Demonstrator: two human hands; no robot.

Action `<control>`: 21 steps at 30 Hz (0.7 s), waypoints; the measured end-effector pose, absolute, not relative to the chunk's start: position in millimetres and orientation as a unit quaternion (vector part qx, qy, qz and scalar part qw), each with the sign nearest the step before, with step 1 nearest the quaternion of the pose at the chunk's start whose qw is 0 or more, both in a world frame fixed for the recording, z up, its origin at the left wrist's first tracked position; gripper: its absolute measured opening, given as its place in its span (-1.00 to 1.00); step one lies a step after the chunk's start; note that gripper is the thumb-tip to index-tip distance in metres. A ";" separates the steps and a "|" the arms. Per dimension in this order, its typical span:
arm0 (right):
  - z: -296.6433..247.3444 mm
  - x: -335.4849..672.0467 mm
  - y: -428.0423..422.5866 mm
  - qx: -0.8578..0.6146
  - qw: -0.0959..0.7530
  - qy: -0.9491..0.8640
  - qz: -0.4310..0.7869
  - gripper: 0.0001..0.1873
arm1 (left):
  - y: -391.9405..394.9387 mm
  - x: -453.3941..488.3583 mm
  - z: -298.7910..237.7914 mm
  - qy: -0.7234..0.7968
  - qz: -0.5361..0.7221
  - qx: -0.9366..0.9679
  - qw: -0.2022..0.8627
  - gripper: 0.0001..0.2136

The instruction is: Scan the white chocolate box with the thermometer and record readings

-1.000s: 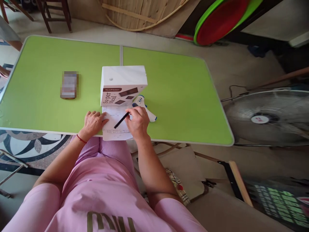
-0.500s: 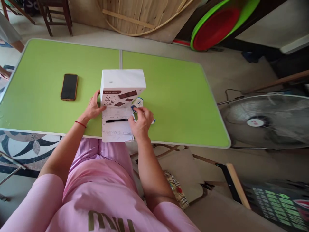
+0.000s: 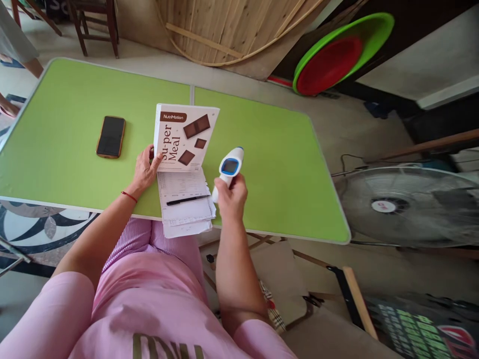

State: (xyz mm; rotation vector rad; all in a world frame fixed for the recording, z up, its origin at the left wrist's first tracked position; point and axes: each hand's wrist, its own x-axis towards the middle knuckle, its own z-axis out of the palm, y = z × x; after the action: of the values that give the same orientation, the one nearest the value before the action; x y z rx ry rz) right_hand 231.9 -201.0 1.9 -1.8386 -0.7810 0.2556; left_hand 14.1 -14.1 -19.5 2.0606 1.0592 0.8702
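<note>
Right hand [image 3: 230,198] clenched around a white infrared thermometer [image 3: 229,169], raised over the edge of the worktop [image 3: 269,164]. Left hand [image 3: 144,172] grasping the side of a NutriMotion Super Meal box [image 3: 183,137], tilted up at the top of a stack of papers [image 3: 183,209], with a black pen [image 3: 187,200] lying across them. Farther off, a smartphone [image 3: 111,137] lying beside the box, then a standing fan [image 3: 396,207] and leaning red-and-green basins [image 3: 329,62].

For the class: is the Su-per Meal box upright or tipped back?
Tipped back: the box shows its printed front facing up, white top hidden, with the left hand touching its edge.
</note>
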 end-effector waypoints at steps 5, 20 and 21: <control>16.0 161.5 -189.5 -0.650 0.610 -0.366 0.268 -0.53 | -14.8 11.0 -12.8 0.431 0.318 0.779 0.326 -0.33; 5.9 137.5 -156.1 -0.608 0.652 -0.223 0.395 -0.40 | -14.6 7.4 -9.5 0.408 0.306 0.803 0.309 -0.31; 5.5 137.0 -155.8 -0.609 0.653 -0.218 0.394 -0.39 | -14.4 7.2 -9.4 0.409 0.306 0.802 0.309 -0.30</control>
State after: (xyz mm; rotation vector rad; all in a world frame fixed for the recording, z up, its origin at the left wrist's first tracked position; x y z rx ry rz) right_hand 137.0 -155.8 5.5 -1.3821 -0.4956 0.8946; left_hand 7.2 -14.4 -9.4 2.1209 1.0799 0.8099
